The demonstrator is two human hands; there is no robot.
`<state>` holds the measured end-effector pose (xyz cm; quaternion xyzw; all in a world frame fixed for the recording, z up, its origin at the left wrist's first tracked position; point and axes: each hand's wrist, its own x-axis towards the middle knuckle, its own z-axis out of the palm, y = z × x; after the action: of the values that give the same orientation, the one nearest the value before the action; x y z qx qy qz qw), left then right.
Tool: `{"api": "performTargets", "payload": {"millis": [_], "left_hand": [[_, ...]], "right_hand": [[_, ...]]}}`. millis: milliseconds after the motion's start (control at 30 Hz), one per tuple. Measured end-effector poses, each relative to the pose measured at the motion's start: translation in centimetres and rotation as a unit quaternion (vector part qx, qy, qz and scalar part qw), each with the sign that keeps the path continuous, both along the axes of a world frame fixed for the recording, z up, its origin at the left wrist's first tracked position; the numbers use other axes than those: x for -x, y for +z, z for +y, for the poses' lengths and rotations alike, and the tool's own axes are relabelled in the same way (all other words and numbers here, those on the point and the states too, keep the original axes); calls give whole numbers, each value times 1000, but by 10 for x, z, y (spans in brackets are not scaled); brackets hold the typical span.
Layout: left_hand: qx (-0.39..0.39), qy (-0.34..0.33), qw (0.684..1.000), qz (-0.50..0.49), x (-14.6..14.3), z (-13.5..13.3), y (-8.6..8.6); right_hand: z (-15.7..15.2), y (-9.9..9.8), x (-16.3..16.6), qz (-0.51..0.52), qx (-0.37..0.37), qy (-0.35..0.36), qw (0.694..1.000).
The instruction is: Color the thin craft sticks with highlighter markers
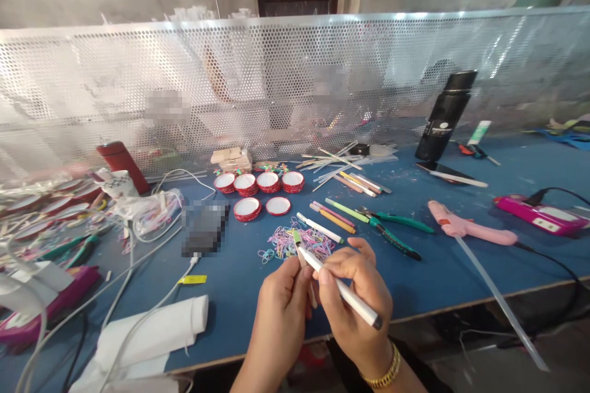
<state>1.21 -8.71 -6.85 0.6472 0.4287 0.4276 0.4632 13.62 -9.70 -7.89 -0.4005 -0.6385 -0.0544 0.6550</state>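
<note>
Near the front edge of the table, my left hand (280, 304) pinches a thin wooden stick (302, 260) whose upper end is green. My right hand (357, 301), with a gold bracelet at the wrist, grips a white marker pen (353, 299) slantwise. The pen's tip meets the stick just under the green part; the exact contact is too small to make out. Behind both hands lies a pile of pastel rubber bands (281, 239). Several coloured markers (336, 216) and green-handled pliers (396, 236) rest beyond my right hand.
Stacks of red-rimmed discs (246, 209) and wooden sticks (364, 184) stand farther back. A pink glue gun (479, 230) and black bottle (445, 116) are on the right. A phone (207, 227), white cables and a white roll (154, 328) lie left. A perforated metal screen (286, 86) borders the back.
</note>
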Motion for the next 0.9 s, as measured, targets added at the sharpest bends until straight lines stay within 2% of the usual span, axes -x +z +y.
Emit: {"api": "performTargets", "payload": {"millis": [167, 400, 633, 900], "left_hand": [[-1, 2, 1000, -2, 0, 1, 0], [-6, 5, 1000, 11, 0, -1, 1], [-2, 4, 1000, 8, 0, 0, -1], [3, 4, 1000, 6, 0, 0, 0]], "right_hand": [[0, -2, -1, 19, 0, -21, 1000], [-1, 1, 0, -7, -3, 1, 1000], [-1, -1, -1, 15, -1, -17, 1000], [-1, 0, 0, -7, -1, -13, 1000]]}}
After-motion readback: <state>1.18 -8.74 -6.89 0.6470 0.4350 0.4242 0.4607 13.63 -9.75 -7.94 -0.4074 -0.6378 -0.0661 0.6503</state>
